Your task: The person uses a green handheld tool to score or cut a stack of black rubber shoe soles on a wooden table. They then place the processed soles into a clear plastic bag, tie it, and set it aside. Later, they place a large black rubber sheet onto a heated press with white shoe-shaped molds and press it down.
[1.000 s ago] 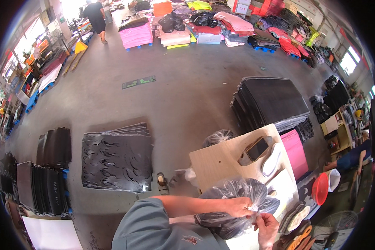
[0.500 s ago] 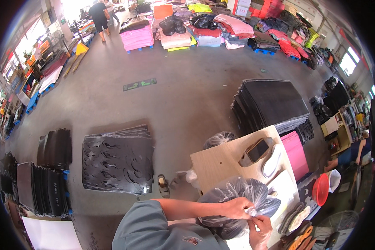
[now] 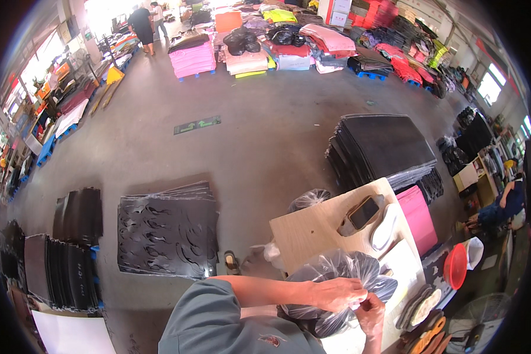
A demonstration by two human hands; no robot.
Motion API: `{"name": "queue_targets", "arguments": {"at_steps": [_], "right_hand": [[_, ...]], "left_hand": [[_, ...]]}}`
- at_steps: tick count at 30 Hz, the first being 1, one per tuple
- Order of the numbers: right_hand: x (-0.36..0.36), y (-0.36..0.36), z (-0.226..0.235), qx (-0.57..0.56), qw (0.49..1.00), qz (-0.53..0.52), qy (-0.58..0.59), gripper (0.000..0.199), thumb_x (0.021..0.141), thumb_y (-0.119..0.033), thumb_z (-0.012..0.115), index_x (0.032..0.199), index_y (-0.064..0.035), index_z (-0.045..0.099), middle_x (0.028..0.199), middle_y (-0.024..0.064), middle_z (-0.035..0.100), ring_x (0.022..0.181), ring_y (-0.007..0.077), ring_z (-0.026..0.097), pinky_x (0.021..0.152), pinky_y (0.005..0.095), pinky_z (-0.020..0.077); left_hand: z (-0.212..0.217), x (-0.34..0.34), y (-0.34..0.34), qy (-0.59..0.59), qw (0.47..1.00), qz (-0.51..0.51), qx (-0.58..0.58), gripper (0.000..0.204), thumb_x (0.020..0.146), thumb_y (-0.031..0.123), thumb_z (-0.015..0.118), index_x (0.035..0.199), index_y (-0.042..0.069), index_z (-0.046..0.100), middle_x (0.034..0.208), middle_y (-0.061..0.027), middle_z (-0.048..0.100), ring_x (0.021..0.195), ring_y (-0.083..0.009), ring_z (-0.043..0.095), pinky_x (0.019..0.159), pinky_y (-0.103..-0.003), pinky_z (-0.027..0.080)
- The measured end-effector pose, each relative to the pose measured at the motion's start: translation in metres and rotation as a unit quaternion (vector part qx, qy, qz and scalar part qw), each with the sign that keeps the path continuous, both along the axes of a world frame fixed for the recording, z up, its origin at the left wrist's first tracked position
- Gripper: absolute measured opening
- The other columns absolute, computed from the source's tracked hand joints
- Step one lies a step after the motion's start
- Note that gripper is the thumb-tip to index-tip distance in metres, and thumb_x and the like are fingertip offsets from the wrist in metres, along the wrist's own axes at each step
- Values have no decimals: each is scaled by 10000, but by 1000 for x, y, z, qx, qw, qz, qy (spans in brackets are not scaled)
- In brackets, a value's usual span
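A clear plastic bag [image 3: 360,266] packed with dark pieces sits on the near end of the wooden table [image 3: 301,230]. Above its gathered neck my two hands meet. The fingers of my left hand [image 3: 338,294] are closed on the twisted plastic. Close beside it, my right hand [image 3: 371,315] pinches the same neck from the right, and the knot area is mostly hidden between the fingertips. Beyond the bag lie a phone [image 3: 364,212] in a brownish holder and a white sole-shaped piece [image 3: 384,227].
Black sheet stacks stand ahead right [image 3: 383,144] and on the floor at left [image 3: 168,230]. A red bowl [image 3: 455,267], sole-shaped pieces [image 3: 422,307] and a fan [image 3: 484,315] are at my right. One person [image 3: 504,203] sits at the far right; others stand far off.
My left hand has turned slightly and shifted right over the bag's neck, and my right hand has tilted more upright. The seated person at the right shows more now.
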State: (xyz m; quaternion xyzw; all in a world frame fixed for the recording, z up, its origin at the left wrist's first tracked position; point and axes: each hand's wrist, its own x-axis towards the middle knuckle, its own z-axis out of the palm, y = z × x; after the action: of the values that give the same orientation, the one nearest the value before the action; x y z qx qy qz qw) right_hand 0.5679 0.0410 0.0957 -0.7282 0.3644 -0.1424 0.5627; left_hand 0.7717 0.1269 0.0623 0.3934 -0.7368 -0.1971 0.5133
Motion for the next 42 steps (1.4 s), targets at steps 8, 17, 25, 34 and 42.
{"name": "queue_targets", "arguments": {"at_steps": [8,17,25,34,42], "right_hand": [[-6,-20,2,112,993,7,-26,120,918,15,810,1005,24,729,866,1,730,775,48,634,710,215,511],[7,3,-8,-103,995,-6,14,167,916,-64,798,914,-17,638,712,-20,610,634,53,492,581,255,426],[12,10,-21,-263,964,-7,28,261,927,-207,799,922,-28,608,702,50,574,596,144,514,577,319,452],[3,1,-6,-4,999,-31,-17,102,931,-1,727,1016,13,674,803,-45,653,685,29,527,628,213,451],[2,12,1,-48,997,-41,44,126,899,27,711,1018,15,672,801,-47,640,686,20,516,615,204,428]], "left_hand": [[-16,-8,-2,-1,999,46,10,193,951,117,701,1062,29,570,963,-111,597,954,-316,607,821,-439,531],[-13,-2,3,166,979,23,118,186,923,27,648,1064,35,527,940,-164,620,922,-409,636,779,-496,515],[-15,-8,9,120,988,61,71,258,907,8,691,1130,36,565,1015,-109,602,984,-336,631,826,-440,527],[-11,-9,3,161,975,45,146,187,909,10,682,1070,20,588,1029,-141,592,959,-357,621,814,-454,525],[-21,-26,-10,69,990,110,52,230,863,-14,701,1048,33,575,1041,-116,551,994,-331,599,832,-420,536]]}}
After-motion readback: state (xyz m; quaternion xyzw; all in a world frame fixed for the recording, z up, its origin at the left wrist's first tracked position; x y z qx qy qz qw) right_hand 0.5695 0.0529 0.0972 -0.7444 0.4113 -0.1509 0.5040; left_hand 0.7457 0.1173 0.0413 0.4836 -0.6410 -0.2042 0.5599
